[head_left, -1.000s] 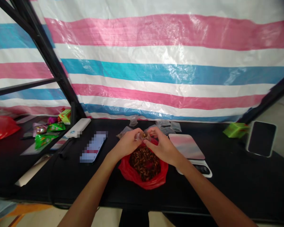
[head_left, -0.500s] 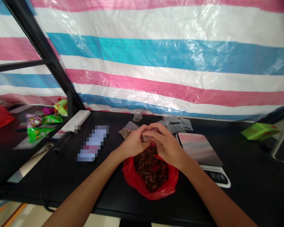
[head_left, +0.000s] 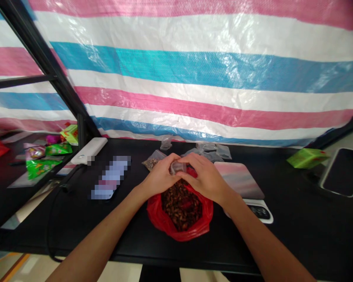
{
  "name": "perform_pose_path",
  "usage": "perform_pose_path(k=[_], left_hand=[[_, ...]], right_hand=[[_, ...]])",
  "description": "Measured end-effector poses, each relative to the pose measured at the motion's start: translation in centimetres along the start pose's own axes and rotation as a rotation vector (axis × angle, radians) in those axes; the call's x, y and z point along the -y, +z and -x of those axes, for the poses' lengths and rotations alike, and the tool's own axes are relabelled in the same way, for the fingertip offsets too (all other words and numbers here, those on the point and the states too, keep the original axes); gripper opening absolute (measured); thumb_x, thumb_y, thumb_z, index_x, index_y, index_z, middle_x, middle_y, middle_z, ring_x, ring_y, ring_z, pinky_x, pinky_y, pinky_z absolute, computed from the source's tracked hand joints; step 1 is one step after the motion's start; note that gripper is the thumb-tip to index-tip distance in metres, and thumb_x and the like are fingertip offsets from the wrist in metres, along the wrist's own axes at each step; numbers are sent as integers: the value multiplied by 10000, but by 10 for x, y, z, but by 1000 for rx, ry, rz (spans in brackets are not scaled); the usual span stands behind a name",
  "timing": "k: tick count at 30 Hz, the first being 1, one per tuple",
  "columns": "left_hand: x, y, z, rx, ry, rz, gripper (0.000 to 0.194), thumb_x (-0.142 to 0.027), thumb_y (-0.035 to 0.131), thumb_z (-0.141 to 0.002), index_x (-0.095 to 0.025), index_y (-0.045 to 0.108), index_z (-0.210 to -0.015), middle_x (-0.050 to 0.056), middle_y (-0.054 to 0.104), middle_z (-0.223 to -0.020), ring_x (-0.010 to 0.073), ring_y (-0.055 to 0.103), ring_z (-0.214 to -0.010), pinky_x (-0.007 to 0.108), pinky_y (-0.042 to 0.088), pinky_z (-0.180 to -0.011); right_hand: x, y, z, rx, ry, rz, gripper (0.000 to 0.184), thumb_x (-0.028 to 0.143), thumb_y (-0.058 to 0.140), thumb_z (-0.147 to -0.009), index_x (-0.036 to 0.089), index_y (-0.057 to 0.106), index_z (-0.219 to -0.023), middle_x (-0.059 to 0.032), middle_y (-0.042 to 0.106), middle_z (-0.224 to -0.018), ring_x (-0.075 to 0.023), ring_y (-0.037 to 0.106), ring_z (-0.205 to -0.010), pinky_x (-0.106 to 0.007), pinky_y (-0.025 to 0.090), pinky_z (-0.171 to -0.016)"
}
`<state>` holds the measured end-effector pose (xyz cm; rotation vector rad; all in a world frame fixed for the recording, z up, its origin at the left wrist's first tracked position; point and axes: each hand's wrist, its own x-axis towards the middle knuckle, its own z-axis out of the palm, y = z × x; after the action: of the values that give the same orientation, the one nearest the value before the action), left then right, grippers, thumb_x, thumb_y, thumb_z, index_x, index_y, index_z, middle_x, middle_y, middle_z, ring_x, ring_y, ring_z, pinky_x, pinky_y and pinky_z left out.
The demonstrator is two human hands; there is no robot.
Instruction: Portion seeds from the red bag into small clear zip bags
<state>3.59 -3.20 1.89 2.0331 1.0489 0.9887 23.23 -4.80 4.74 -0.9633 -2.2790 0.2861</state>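
Both my hands meet over the far rim of a red plastic bag (head_left: 181, 235) that stands open on the black table. Inside it lies a heap of small brown dried pieces (head_left: 179, 207). Between my left hand (head_left: 161, 175) and my right hand (head_left: 204, 176) is a small clear plastic piece (head_left: 178, 167), gripped from both sides by curled fingers. Whether it is a little cup or a pouch I cannot tell. Just beyond my left hand rests a clear zip bag (head_left: 153, 159) with some brown bits in it. Some fingertips are hidden behind the plastic.
Right of the bag is a white scale (head_left: 266, 215) with a metal plate (head_left: 238, 178). Flat clear bags (head_left: 223, 151) lie behind. A phone (head_left: 113, 178) and a white power bank (head_left: 90, 150) are left; a green box (head_left: 307, 158) and another phone (head_left: 341, 172) are right.
The view has shifted slightly, so table items appear further left. My fingers have moved a little around the clear plastic piece, and more of it shows.
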Motion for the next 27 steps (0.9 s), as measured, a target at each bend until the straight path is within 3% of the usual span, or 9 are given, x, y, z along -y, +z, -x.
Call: perform_pose_path(k=[3, 6, 8, 11, 14, 18, 23, 27], left_hand=[[-1, -6, -2, 1, -32, -12, 263, -236, 676, -831, -203, 590, -1077, -16, 675, -919, 161, 609, -800, 260, 442, -728], [-2, -21, -3, 9, -59, -59, 179, -252, 638, -861, -207, 587, -1026, -28, 623, -848, 150, 568, -758, 258, 421, -699], [-2, -34, -1, 40, -76, -82, 149, -262, 626, -870, -209, 575, -999, -37, 574, -812, 142, 532, -729, 257, 407, -675], [0, -53, 2, 181, -110, -86, 156, -267, 639, -864, -207, 572, -991, -37, 551, -825, 138, 509, -723, 261, 406, -668], [-1, -63, 5, 275, -128, -58, 170, -257, 663, -847, -205, 567, -977, -34, 548, -858, 135, 504, -741, 261, 412, -673], [-6, -62, 7, 370, -144, 25, 169, -279, 664, -860, -211, 556, -971, -39, 531, -837, 125, 483, -716, 253, 401, -642], [-3, -57, 7, 360, -190, -51, 158, -318, 631, -888, -208, 547, -964, -40, 528, -810, 131, 490, -708, 257, 397, -631], [-4, -53, 9, 482, -218, -69, 158, -289, 646, -858, -204, 566, -965, -32, 561, -833, 140, 526, -738, 256, 410, -643]], right_hand=[[4, -9, 0, -70, -28, -88, 233, 144, 585, -955, 239, 604, -1167, -78, 651, -1208, -241, 614, -1133, -380, 466, -993], [10, -21, 2, -88, 39, -170, 263, 173, 626, -933, 249, 595, -1183, -63, 661, -1176, -226, 632, -1062, -360, 487, -947], [15, -26, 5, 64, 80, -210, 299, 177, 646, -924, 274, 608, -1204, -32, 682, -1156, -212, 644, -1041, -340, 490, -926], [20, -25, 9, 353, 121, -201, 336, 109, 629, -895, 299, 648, -1171, 2, 696, -1167, -190, 663, -1022, -314, 483, -916], [21, -20, 12, 451, 178, -125, 310, 100, 636, -858, 275, 665, -1112, -6, 705, -1136, -181, 673, -917, -289, 479, -807], [17, -22, 14, 481, 225, -67, 281, 127, 679, -820, 271, 665, -1061, -2, 729, -1054, -184, 665, -839, -273, 432, -689], [16, -29, 18, 524, 226, -102, 288, 171, 723, -808, 299, 702, -1065, 12, 742, -1026, -209, 681, -918, -288, 457, -770], [17, -31, 16, 536, 199, -139, 269, 301, 771, -835, 313, 735, -1102, 1, 710, -1115, -195, 687, -913, -289, 490, -814]])
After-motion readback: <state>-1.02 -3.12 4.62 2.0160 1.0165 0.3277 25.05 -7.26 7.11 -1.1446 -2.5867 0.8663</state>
